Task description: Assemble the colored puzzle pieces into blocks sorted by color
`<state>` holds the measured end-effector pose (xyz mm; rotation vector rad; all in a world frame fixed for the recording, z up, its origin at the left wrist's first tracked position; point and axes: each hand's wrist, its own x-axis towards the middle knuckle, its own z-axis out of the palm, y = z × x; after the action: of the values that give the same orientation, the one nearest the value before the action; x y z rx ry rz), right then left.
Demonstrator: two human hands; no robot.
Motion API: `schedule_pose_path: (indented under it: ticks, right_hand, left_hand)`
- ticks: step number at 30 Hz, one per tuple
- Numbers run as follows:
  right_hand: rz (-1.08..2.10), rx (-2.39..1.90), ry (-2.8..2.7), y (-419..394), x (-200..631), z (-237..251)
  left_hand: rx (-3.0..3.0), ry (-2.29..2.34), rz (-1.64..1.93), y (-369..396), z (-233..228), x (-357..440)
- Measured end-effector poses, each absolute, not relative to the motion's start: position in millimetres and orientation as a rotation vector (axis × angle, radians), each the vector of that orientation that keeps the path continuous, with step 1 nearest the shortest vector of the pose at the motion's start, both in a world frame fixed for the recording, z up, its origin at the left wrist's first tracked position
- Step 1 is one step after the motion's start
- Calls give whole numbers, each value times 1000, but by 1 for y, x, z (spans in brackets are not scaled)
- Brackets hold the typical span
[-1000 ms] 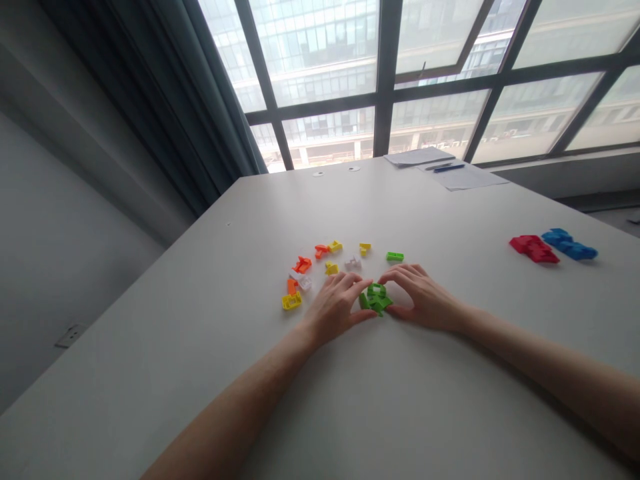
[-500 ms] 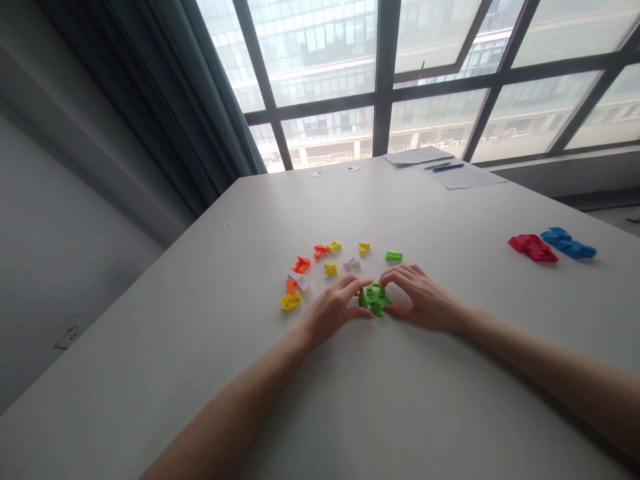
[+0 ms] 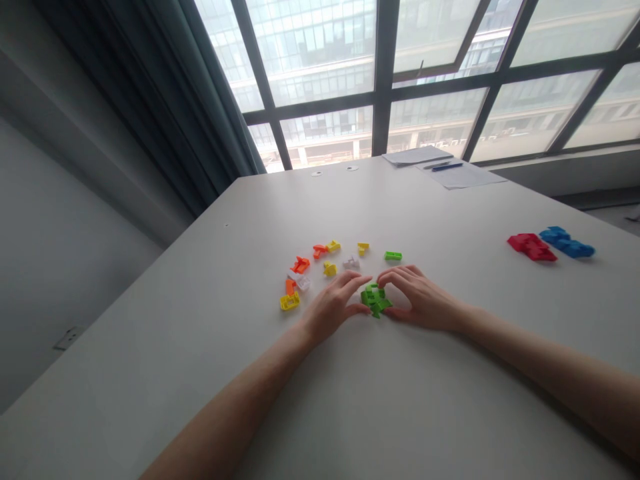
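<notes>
Both hands' fingers [image 3: 361, 281] touch green pieces [image 3: 375, 299].

white table [image 3: 410, 400] | big grid window [image 3: 375, 73], daylight | dark curtain [image 3: 165, 113] | grey wall [image 3: 60, 267]

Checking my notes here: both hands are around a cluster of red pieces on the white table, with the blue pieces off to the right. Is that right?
Not quite. The head view shows the left hand and right hand around a cluster of green pieces, not red. The red pieces lie off to the right on the white table, beside the blue pieces.
</notes>
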<state>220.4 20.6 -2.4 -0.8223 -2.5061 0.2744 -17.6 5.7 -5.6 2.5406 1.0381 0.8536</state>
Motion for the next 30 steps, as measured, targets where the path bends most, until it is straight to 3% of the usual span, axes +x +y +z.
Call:
schedule_pose_path:
  ticks: [30]
  right_hand:
    - [205, -955, -2392, 26, 229, -6]
  left_hand:
    - [2594, 1062, 770, 7, -5, -19]
